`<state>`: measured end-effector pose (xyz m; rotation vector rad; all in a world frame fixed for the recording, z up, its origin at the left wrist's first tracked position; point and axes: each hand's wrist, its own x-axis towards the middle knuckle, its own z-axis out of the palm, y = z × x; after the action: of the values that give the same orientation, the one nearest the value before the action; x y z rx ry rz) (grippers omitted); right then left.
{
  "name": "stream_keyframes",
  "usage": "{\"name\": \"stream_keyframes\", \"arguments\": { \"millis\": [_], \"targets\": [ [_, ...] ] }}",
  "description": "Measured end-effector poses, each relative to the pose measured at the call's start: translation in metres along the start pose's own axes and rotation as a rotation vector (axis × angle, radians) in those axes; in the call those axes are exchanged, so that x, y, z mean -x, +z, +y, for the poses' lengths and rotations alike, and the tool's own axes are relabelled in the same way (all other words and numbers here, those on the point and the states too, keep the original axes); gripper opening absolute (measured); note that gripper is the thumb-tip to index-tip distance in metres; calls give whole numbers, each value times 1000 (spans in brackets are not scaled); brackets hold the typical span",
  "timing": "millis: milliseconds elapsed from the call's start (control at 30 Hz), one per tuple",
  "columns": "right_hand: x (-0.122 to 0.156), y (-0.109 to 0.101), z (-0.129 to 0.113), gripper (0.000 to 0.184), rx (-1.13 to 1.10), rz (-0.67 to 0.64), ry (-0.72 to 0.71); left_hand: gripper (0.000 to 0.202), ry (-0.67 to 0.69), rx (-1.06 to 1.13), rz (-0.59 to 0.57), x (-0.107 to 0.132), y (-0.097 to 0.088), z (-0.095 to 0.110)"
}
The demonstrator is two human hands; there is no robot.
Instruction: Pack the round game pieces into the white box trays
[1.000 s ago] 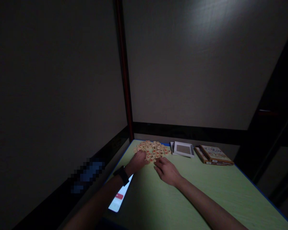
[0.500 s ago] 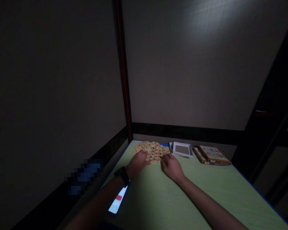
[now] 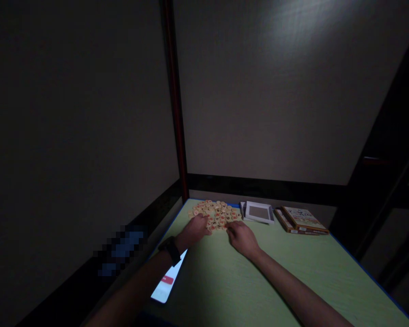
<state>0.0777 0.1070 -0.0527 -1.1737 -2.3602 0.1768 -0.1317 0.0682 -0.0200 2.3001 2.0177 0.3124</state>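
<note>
My left hand [image 3: 196, 228]: fingers curled at the round, pale wooden-looking pieces [image 3: 220, 218] with red and black markings; pinching or not, I cannot tell.
My right hand [image 3: 242, 238]: bent at their near right side; pinch hidden.
Pieces: clustered toward the blue-edged green table's [image 3: 218, 281] far left corner.
Far edge: shallow white rectangular box [image 3: 260, 212].

I see round, wooden-looking pale tan discs [image 3: 221, 219] marked in red and black. The flat light-green table [image 3: 310, 277] is faintly streaked and edged in blue. The shallow white rectangular box [image 3: 260, 213] shows me a greyish-brown inside. I make out dark lettering on cream with orange-brown borders on the flat rectangular printed box [image 3: 303, 217]. The slab-like lit screen [image 3: 170, 277] glows bluish white with a red patch; the banded watch [image 3: 172, 252] is black.
</note>
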Motion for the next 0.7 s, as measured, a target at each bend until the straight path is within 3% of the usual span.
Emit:
{"name": "stream_keyframes", "arguments": {
  "millis": [433,700],
  "targets": [
    [-4,2,2,25,-55,1,-37,7,14,18,-3,-2,-1,2],
    [-3,3,1,25,-28,-10,-48,13,-2,9,5,-1,0,3]
  ]
}}
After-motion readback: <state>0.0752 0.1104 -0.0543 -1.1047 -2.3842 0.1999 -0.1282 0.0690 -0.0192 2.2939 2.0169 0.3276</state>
